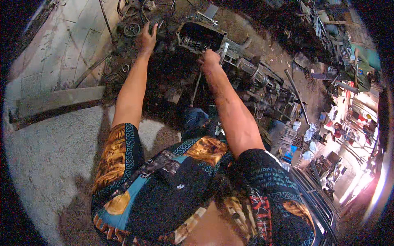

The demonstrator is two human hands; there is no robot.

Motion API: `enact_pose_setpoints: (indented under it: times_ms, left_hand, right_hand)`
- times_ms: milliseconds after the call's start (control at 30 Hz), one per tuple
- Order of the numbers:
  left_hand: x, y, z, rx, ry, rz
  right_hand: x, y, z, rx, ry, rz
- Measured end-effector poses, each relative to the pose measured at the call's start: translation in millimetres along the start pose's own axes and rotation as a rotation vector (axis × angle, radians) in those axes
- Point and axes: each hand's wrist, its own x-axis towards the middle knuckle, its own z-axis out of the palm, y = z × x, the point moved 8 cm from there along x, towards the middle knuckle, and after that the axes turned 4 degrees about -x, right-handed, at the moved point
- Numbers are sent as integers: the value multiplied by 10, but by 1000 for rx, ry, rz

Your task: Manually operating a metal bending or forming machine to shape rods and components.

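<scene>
My left hand [147, 39] is raised at the upper left, with thumb and fingers apart. It is beside dark, greasy parts on the floor and holds nothing that I can see. My right hand [210, 59] is closed at the near edge of an open metal gearbox housing [224, 36]. A thin metal rod [197, 85] runs down from that fist, which seems wrapped round its upper end. Toothed gears [192, 42] show inside the housing. What else the right fingers may touch is hidden.
A round spoked part [131, 29] lies left of the housing, by a pale wall [61, 41]. Shafts and machine parts [266, 82] stretch off to the right. Beyond are a long bar [296, 96], a blue bag [289, 153] and another person [363, 74].
</scene>
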Motion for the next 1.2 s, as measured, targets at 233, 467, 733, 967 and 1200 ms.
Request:
enact_pose_setpoints:
  times_ms: [233,467,733,967,1200]
  left_hand:
    - [0,-531,223,3,-19,-74]
    - [101,-377,199,-84,-52,-62]
    - [245,-157,221,58,-45,-38]
    - [207,-568,351,101,-13,-38]
    - [182,-626,562,93,-175,-224]
  right_hand:
    - [-612,-812,-788,-516,-58,-566]
    - [-1145,-1626,-1622,-1168,-227,-765]
    - [-1007,-1796,-1300,-1400,-364,-781]
    - [-880,-1729,-1073,-1488,-443,-768]
    - [-695,-1614,-1089,-1515,-402,-856]
